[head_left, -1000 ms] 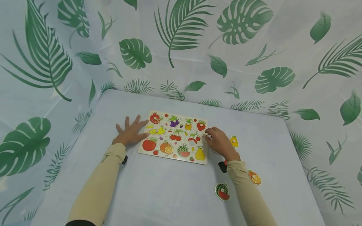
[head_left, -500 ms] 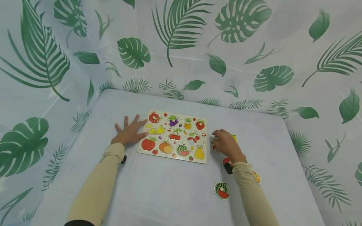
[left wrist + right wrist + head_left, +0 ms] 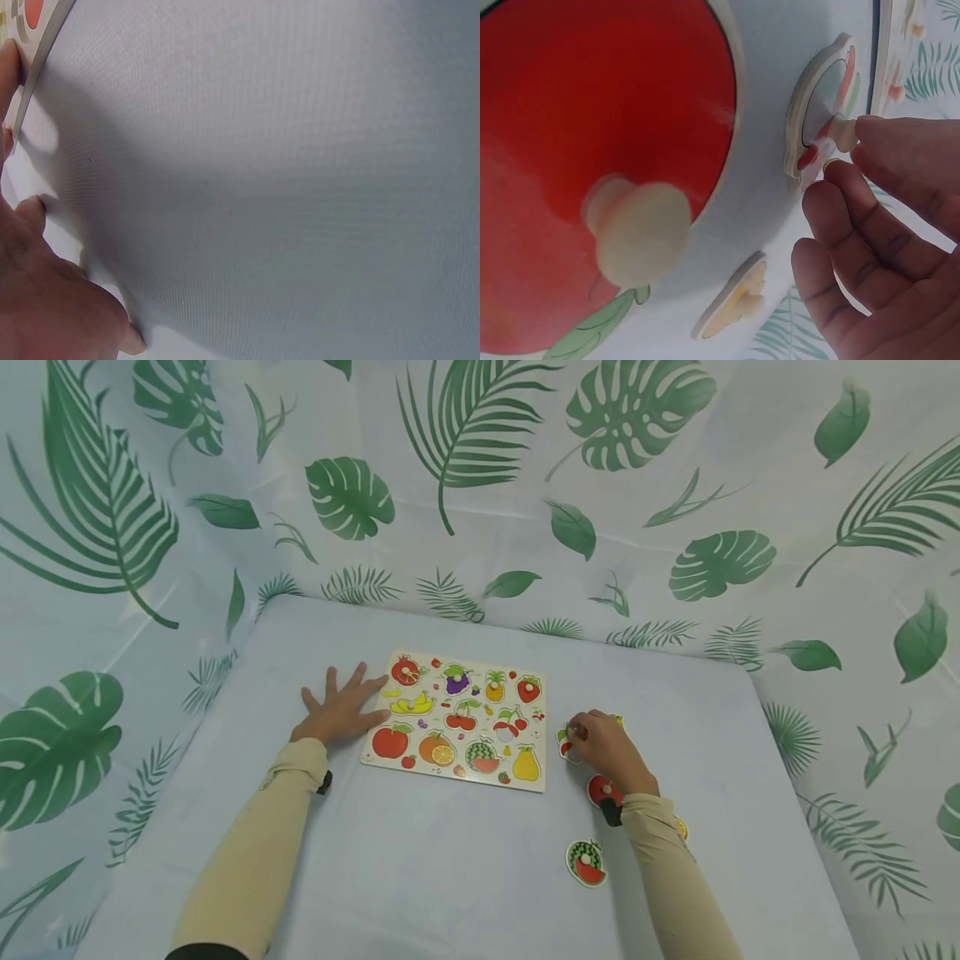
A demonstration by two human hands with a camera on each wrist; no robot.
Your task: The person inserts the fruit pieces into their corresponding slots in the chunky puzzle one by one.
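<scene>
A wooden fruit puzzle board (image 3: pixel 456 762) lies mid-table. My left hand (image 3: pixel 339 710) rests at its left edge with fingers spread; in the left wrist view the fingers (image 3: pixel 9 75) touch the board's rim. To the right of the board my right hand (image 3: pixel 609 745) pinches the small knob of a red, green and grey fruit puzzle piece (image 3: pixel 566 743). The right wrist view has that fruit piece (image 3: pixel 821 105) on the table, fingertips at its knob. Below the hand lies a red apple piece (image 3: pixel 602 787), close and large in the right wrist view, partly covered by the black wrist device.
A watermelon piece (image 3: pixel 587 863) lies nearer the front. An orange piece (image 3: pixel 681 828) shows partly behind the right sleeve, and a yellow piece (image 3: pixel 619 720) peeks out behind the right hand. Leaf-printed cloth (image 3: pixel 480 510) stands behind the table.
My right hand has moved from the board's right edge to the loose fruit piece beside it and pinched its knob. The left hand stays on the board's edge.
</scene>
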